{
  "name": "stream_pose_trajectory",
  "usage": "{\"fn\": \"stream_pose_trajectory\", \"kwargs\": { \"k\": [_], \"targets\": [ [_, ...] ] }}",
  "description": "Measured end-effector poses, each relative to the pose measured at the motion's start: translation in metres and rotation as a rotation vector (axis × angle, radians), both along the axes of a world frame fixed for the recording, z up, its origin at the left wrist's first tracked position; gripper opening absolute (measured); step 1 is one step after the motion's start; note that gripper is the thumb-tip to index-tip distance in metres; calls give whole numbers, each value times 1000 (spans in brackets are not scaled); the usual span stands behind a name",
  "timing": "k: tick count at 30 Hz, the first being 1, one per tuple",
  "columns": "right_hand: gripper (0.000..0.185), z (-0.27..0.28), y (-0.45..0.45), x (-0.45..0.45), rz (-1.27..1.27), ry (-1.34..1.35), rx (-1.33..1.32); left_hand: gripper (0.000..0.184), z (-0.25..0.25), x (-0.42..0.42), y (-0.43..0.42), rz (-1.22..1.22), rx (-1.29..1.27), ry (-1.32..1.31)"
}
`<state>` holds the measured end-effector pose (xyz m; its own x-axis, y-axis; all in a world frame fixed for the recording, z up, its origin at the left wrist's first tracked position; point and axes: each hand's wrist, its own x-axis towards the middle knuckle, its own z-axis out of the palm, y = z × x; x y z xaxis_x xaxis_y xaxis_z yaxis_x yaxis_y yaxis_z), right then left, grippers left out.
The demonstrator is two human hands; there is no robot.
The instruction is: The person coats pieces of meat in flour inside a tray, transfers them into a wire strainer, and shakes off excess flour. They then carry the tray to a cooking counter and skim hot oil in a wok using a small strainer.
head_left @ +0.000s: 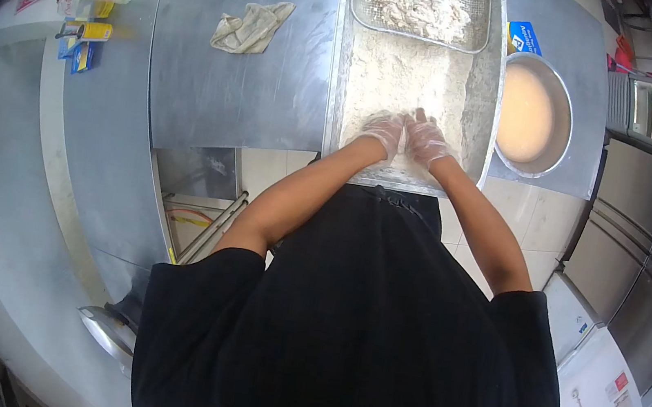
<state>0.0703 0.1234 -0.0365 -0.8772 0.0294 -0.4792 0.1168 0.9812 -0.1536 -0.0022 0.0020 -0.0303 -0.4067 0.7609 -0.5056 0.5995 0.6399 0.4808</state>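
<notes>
A large metal tray (479,117) holds a bed of white flour (409,70). My left hand (385,131), in a clear plastic glove, is pressed down into the flour near the tray's front end. Its fingertips are hidden, and I cannot tell whether anything lies under them. Right beside it, my gloved right hand (427,139) rests on the flour with some fingers stretched and apart. At the tray's far end sits a mesh basket (480,34) with flour-coated pieces (422,2) in it; their kind is not clear.
To the right stands a round metal pot (565,124) of pale orange liquid (525,114), with a blue box (523,38) behind it. A crumpled cloth (252,27) lies on the steel table (193,87) at left. Cans and a yellow container (95,31) stand farther left.
</notes>
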Motion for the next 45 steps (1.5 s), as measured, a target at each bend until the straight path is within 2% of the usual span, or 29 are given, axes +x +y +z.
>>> {"fn": "stream_pose_trajectory", "kwargs": {
  "k": [1, 2, 3, 7, 8, 10, 11, 13, 16, 19, 21, 23, 25, 27, 28, 30, 31, 32, 33, 35, 37, 39, 40, 43, 44, 45],
  "targets": [
    [46, 3, -2, 3, -59, -46, -82, 34, 11, -3, -5, -5, -35, -116],
    [45, 6, -1, 5, -118, -89, -163, 28, -6, -1, -9, -2, 49, -93],
    [44, 7, 1, 7, -179, -132, -241, 28, -7, -4, -11, 12, 42, -122],
    [36, 8, 14, 11, -259, 5, -419, 31, -5, -21, -7, 104, -3, -202],
    [33, -4, 23, 12, -130, 31, -318, 32, -3, -23, -9, 143, -30, -221],
    [30, -36, 45, 15, 126, 79, -115, 33, 40, -38, -10, 230, -57, -181],
    [31, -22, 45, 13, -118, 37, -165, 33, 55, -42, -11, 270, -69, -161],
    [35, 35, 46, -6, -610, -36, -259, 38, 53, -49, -10, 345, -23, -143],
    [25, 54, 57, -9, -819, 76, -571, 46, 35, -58, -5, 452, 120, -143],
    [27, 82, 58, -13, -1007, 57, -964, 56, 14, -62, -2, 562, 296, -143],
    [37, 51, 81, -5, -595, 282, -900, 59, 5, -66, 0, 632, 347, -171],
    [45, 42, 89, 0, -522, 409, -1072, 62, 27, -71, 5, 610, 242, -187],
    [53, 55, 84, -3, -789, 448, -1502, 63, 27, -79, 11, 506, 136, -227],
    [57, 82, 75, -12, -1091, 376, -1301, 63, 12, -90, 19, 327, 25, -293],
    [59, 95, 69, -17, -1233, 340, -1190, 59, 31, -89, 16, 442, 3, -407],
    [57, 109, 60, -21, -1229, 266, -1053, 51, 89, -82, 8, 670, -43, -636],
    [56, 112, 58, -22, -1225, 231, -985, 46, 85, -81, 9, 634, 3, -536],
    [50, 77, 71, -13, -1017, 204, -959, 40, 78, -78, 9, 597, 48, -435],
    [43, 14, 95, 2, -809, 176, -927, 35, 67, -75, 9, 560, 93, -333],
    [35, -10, 97, 4, -615, 172, -771, 26, 41, -67, 8, 484, 181, -127],
    [30, 25, 58, -13, -638, 222, -530, 19, 22, -62, 7, 406, 245, 14],
    [27, 36, 40, -17, -556, 256, -317, 13, 17, -58, 6, 327, 281, 89],
    [26, 39, 37, -18, -516, 273, -211, 9, 20, -56, 11, 280, 174, 177],
    [20, 16, 24, -13, -664, 460, -546, 13, 30, -46, 8, 376, 297, 224],
    [24, -24, 32, -8, -551, 369, -427, 17, 27, -45, 9, 436, 398, 143],
    [25, -9, 26, -11, -570, 433, -525, 20, 19, -42, 8, 494, 496, 61]
  ]
}}
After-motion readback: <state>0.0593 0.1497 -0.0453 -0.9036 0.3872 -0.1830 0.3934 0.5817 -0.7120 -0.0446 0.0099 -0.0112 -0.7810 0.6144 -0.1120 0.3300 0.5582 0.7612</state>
